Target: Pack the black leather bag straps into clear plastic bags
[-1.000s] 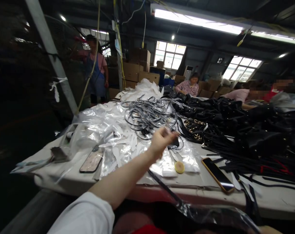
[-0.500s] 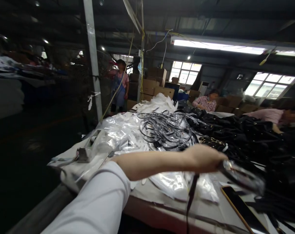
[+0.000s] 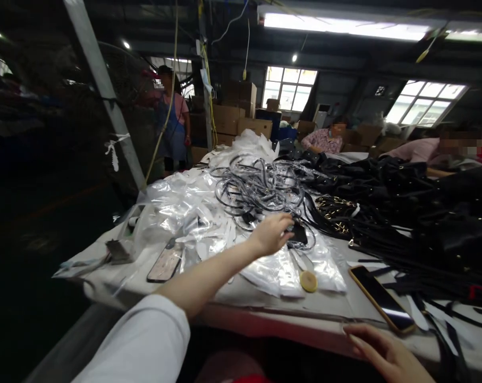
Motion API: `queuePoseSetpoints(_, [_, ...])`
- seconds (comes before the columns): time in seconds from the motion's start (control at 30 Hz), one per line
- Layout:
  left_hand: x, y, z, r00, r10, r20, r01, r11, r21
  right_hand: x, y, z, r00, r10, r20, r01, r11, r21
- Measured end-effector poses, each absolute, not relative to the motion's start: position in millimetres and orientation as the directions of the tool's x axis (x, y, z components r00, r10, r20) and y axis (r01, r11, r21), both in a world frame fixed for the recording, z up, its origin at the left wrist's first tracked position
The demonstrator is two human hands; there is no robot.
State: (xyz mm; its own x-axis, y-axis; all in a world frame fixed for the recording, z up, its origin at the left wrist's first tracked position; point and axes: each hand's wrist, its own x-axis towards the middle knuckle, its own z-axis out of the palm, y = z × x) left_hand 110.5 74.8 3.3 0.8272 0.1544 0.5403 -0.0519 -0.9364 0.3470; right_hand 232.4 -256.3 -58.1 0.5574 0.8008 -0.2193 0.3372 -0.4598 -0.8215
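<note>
My left hand [image 3: 270, 234] reaches over the table with fingers loosely curled, thumb and forefinger apart. Just beyond its fingertips lies a black strap [image 3: 299, 235] with clear plastic around it; whether they touch is hard to see. Behind is a heap of coiled black straps in clear plastic [image 3: 260, 186]. Flat clear plastic bags [image 3: 264, 274] lie below the hand, with a round yellow roll [image 3: 308, 281] on them. At the lower right, by the table's front edge, my right hand [image 3: 384, 351] is open and holds nothing, its fingers stretched out.
A phone in an orange-edged case [image 3: 380, 298] lies at the right, another phone [image 3: 165, 261] at the left. Black bags [image 3: 384, 183] and straps with gold chains [image 3: 340, 213] cover the right side. Co-workers are beyond the table; a metal post [image 3: 105, 96] stands at left.
My left hand has moved back left from the right side, over the plastic bags, its fingers loosening from the bagged strap. My right hand has come into view. The camera view has shifted.
</note>
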Motion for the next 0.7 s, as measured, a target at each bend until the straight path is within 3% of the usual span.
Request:
queuePoseSetpoints(0.1, [52, 10, -68, 0.772, 0.202, 0.602, -0.194, -0.827, 0.527, 223, -221, -71, 0.529, 0.835, -0.151, 0.453, -0.429, -0.781])
queuePoseSetpoints(0.23, [-2, -51, -112, 0.796, 0.214, 0.566, -0.249, -0.736, 0.629, 204, -158, -86, 0.415, 0.910, -0.010, 0.612, -0.287, -0.736])
queuePoseSetpoints(0.43, [-29, -58, -126, 0.814, 0.383, 0.436, -0.114, -0.632, 0.767, 182, -68, -112, 0.365, 0.919, 0.150, 0.730, -0.182, -0.659])
queuePoseSetpoints(0.7, [-35, -48, -131, 0.806, 0.440, 0.396, -0.092, -0.567, 0.819, 191, -32, -132, 0.457, 0.887, 0.064, 0.702, -0.316, -0.638])
